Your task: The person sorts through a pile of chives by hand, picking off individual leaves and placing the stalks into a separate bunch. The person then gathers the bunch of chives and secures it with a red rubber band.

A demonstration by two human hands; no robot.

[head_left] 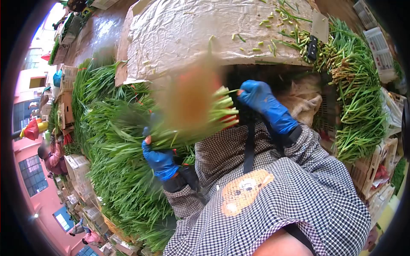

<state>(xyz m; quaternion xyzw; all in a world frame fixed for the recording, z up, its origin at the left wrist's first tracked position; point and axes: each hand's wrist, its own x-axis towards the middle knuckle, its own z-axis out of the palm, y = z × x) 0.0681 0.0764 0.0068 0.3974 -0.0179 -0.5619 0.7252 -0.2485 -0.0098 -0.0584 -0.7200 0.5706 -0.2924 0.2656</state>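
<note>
A bundle of long leafy green stalks (220, 112) lies across my lap, pale cut ends to the right and leaves to the left. My left hand (160, 162), in a blue glove, is closed around its leafy side. My right hand (260, 97), also blue-gloved, is closed by the cut ends, with a thin green stalk (233, 91) pinched at its fingertips. A brownish blur hides the middle of the bundle. Red bands show among the greens near my left hand.
Ahead stands a covered work surface (179, 38) scattered with stalk trimmings (258, 47). A black-handled knife (312, 48) lies at its right edge. Greens are heaped at left (124, 170) and right (358, 102). Plastic crates (376, 164) stand at right; another person (55, 158) is far left.
</note>
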